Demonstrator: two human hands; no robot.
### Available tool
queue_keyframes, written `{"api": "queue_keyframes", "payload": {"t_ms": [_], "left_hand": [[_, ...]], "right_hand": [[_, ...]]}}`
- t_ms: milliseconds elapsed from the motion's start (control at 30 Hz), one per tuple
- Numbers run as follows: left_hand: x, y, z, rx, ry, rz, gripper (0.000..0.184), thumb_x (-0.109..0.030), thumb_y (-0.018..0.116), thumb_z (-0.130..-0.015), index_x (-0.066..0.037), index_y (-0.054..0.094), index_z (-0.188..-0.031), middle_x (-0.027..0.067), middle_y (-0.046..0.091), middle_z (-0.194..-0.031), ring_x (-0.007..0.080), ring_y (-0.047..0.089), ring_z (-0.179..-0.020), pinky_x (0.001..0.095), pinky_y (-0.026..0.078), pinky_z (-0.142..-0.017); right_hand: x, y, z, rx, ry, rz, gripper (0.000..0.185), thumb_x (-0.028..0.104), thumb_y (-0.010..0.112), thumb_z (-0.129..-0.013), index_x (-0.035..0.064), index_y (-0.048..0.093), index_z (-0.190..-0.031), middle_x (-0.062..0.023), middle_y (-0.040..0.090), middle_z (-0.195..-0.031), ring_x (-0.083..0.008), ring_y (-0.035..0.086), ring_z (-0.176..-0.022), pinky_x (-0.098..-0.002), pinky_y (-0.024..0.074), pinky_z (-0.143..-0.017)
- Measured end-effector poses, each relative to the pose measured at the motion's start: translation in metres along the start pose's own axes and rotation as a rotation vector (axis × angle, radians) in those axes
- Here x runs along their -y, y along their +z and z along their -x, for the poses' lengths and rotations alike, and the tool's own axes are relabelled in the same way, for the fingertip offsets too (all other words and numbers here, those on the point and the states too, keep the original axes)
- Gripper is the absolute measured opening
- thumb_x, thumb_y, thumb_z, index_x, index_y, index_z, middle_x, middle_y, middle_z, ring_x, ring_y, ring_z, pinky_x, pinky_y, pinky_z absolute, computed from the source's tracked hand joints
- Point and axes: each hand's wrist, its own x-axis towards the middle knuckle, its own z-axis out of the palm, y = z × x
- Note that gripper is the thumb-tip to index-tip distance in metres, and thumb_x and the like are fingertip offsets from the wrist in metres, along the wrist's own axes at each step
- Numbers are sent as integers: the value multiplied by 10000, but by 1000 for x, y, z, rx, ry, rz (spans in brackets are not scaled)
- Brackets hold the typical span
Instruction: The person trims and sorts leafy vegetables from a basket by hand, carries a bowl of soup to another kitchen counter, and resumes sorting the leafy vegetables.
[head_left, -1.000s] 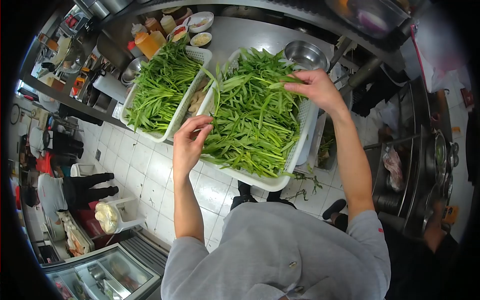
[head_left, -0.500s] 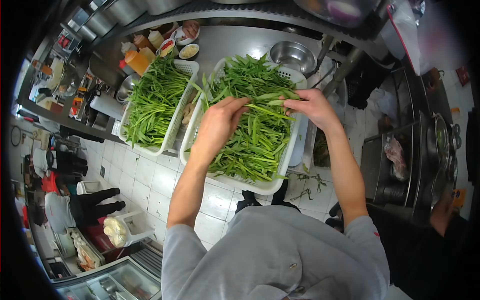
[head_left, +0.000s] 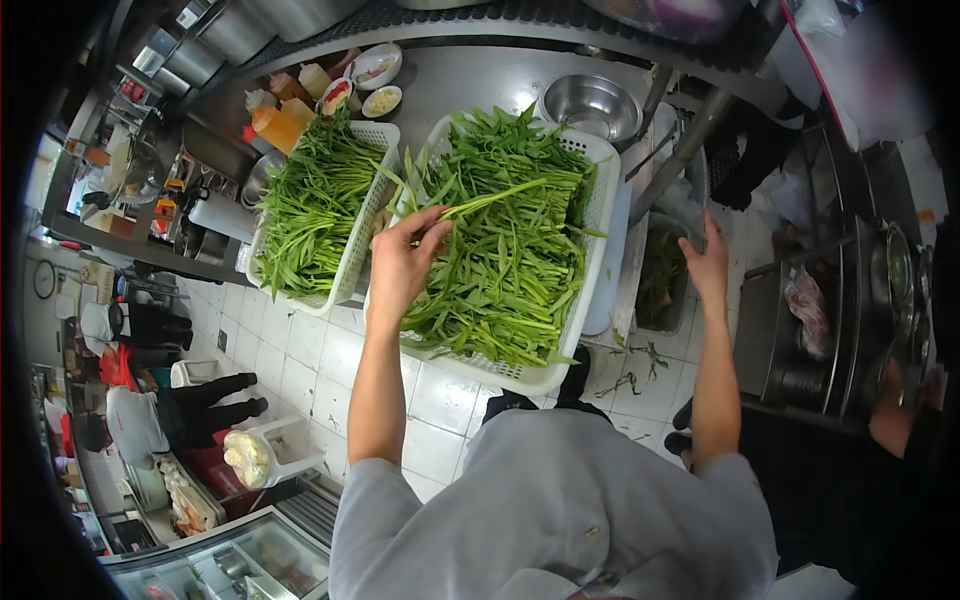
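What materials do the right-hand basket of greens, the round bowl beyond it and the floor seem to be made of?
Basket: probably plastic, white with a slight sheen; its wall shows regular holes.
Bowl: looks like stainless steel, polished; silvery, with bright reflections.
Floor: perhaps glazed ceramic tiles; pale squares with glossy highlights, exact material uncertain.

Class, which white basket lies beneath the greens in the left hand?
The right basket, beside the metal bowl: the greens held in the left hand extend over it. No hand is over the left basket.
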Motion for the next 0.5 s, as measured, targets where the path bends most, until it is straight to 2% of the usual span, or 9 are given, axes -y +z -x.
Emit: {"api": "queue_keyframes", "payload": {"t_ms": [67, 100, 167, 200, 267, 300, 333, 400, 500], "left_hand": [[5, -3, -3, -25, -45, -86, 290, -90, 700, -887, -19, 686, -1168, 142, 733, -896, 159, 674, -702, 291, 524, -660], [11, -2, -6, -54, 50, -161, 292, -58, 675, -889, -52, 683, -1181, 150, 714, -1043, 218, 694, -815, 318, 531, -699], [15, 2, -7, -186, 180, -330, 282, -34, 656, -889, -63, 684, -1168, 152, 676, -1141, 263, 682, -891, 342, 532, -719], [14, 4, -8, -256, 249, -410, 279, -21, 647, -888, -68, 684, -1161, 153, 658, -1191, 285, 676, -929, 354, 533, -729], [7, 0, 2, -136, 263, -272, 247, -3, 637, -886, -52, 685, -1123, 151, 630, -1227, 315, 657, -964, 367, 536, -756], [5, -4, 10, -91, 242, -229, 244, -4, 640, -886, -52, 686, -1121, 145, 642, -1204, 307, 661, -954, 364, 536, -757], [4, -11, 13, -55, 224, -190, 242, -5, 643, -885, -53, 687, -1119, 139, 655, -1181, 299, 666, -943, 361, 535, -759], [1, -31, 28, 25, 92, -104, 237, -18, 654, -885, -56, 691, -1116, 131, 672, -1140, 279, 672, -928, 353, 533, -761], [8, -46, 54, 153, -7, -59, 220, -34, 667, -886, -57, 698, -1103, 114, 698, -1073, 248, 679, -897, 341, 528, -767]], "right_hand": [[96, -30, -9, 48, 73, -288, 424, 55, 678, -843, 60, 615, -1263, -170, 654, -1208, -294, 676, -1012, -334, 544, -845], [122, -24, -7, 178, -73, -371, 413, 42, 671, -834, 57, 623, -1244, -166, 654, -1208, -288, 678, -1010, -337, 545, -849], [184, -7, -11, 470, -405, -555, 377, 21, 655, -817, 42, 646, -1194, -174, 649, -1208, -295, 670, -1018, -367, 541, -878], [202, 15, -10, 600, -591, -470, 419, 34, 651, -829, 29, 608, -1246, -188, 603, -1285, -315, 631, -1102, -382, 521, -947], [254, 26, -7, 1043, -457, -45, 625, 119, 739, -808, 91, 509, -1388, -175, 372, -1517, -364, 420, -1349, -435, 428, -1081], [258, 41, 2, 1079, -561, 106, 636, 149, 770, -783, 88, 528, -1369, -171, 403, -1473, -375, 420, -1333, -462, 450, -1048], [261, 40, 3, 1026, -652, 48, 485, 118, 745, -793, 85, 611, -1258, -156, 518, -1323, -338, 539, -1193, -456, 490, -986], [257, 37, -6, 1046, -590, -41, 283, 63, 695, -796, 76, 688, -1079, -122, 615, -1090, -286, 624, -987, -442, 531, -865], [233, 32, -39, 1012, -490, -353, 179, 34, 653, -773, 57, 711, -941, -90, 665, -894, -244, 654, -881, -368, 528, -756]]}}
